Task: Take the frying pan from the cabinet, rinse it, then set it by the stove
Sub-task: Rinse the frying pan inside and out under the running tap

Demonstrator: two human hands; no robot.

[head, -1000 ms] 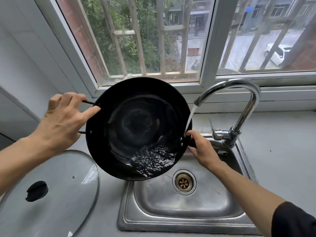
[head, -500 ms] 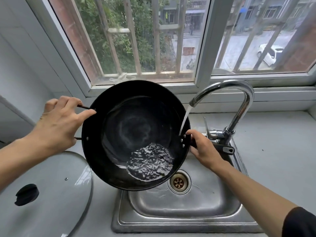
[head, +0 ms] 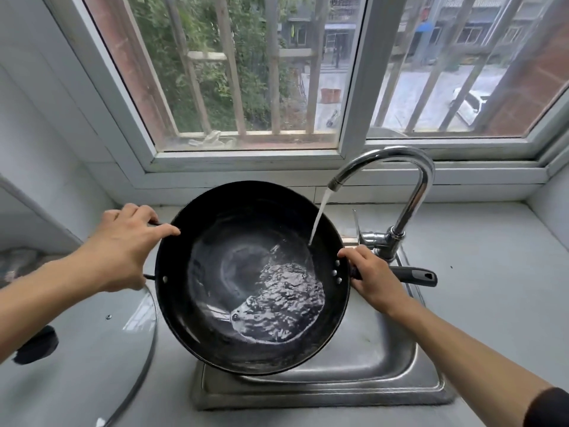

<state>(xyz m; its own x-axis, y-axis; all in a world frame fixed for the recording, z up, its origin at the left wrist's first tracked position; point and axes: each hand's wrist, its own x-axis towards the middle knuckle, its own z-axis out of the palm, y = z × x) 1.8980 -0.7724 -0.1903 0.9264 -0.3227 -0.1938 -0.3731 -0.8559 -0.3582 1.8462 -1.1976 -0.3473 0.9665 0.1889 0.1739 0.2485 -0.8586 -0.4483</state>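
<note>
- Frying pan: black and round, held over the sink under the tap, tipped toward the near right so the water gathers there, apparently for rinsing.
- Left hand: fingers curled over the small loop handle at the pan's left rim, thumb along the edge; it seems to steady the tilt.
- Right hand: closed round the long handle next to the rivets, bearing the pan's weight.
- Water: a thin stream from the spout strikes the inner right wall; a rippled pool lies in the low side.
- Sink: steel basin, mostly hidden beneath the pan; its contents cannot be told.
- Glass lid: flat on the counter, left of the sink, black knob up.
</note>
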